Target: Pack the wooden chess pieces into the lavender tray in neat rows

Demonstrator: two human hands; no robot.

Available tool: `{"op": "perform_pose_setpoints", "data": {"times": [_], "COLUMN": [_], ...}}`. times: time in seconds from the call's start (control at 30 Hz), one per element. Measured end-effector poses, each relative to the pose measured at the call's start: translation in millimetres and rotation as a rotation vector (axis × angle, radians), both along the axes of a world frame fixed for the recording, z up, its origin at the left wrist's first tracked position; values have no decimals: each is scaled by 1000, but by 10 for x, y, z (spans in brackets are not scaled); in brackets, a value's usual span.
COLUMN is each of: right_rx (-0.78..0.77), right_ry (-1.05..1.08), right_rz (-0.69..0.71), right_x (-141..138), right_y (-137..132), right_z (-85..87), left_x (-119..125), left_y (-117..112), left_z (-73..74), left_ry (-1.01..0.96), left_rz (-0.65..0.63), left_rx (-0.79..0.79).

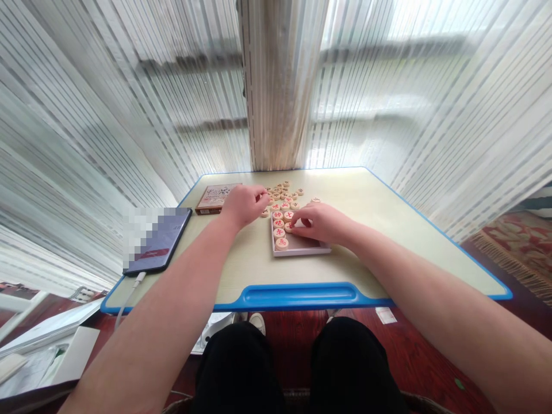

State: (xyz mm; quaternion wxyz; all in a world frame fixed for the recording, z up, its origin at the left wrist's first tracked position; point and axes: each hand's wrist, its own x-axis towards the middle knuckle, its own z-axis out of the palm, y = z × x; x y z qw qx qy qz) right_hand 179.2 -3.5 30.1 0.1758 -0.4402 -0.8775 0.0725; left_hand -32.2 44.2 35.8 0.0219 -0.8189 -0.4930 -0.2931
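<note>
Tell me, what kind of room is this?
Probably a room at home: a small blue-edged desk stands by sheer window curtains, a patterned rug lies on the floor, and wooden game pieces are spread out.

One shallow white rectangular tray (321,249) sits on the one pale blue-edged worktop (388,230), with at least six round wooden chess discs with red characters (282,244) in view inside it. At its 12 o'clock lies a loose heap of over a dozen such discs (285,192), too crowded to count exactly. One brown box lid (214,198) and one dark phone (166,238) lie at 9 o'clock.
</note>
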Motion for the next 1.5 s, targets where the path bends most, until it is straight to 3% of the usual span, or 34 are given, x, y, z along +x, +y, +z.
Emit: {"op": "perform_pose_setpoints", "data": {"times": [0.87,1.03,1.23,1.37,1.5], "right_rx": [15,59,146,27,-99], "right_ry": [18,123,221,192,82], "right_rz": [-3,-120,-306,-452,-426], "right_x": [20,58,162,292,352], "right_y": [26,31,211,336,373], "right_z": [-26,25,-55,-95,-95], "left_x": [-4,27,98,129,146], "left_y": [-16,-34,44,85,88], "left_z": [16,13,-113,-191,-205], "left_ry": [20,43,56,129,138], "left_rz": [24,36,-121,-182,-210], "left_rx": [-24,-91,-133,-162,-158]}}
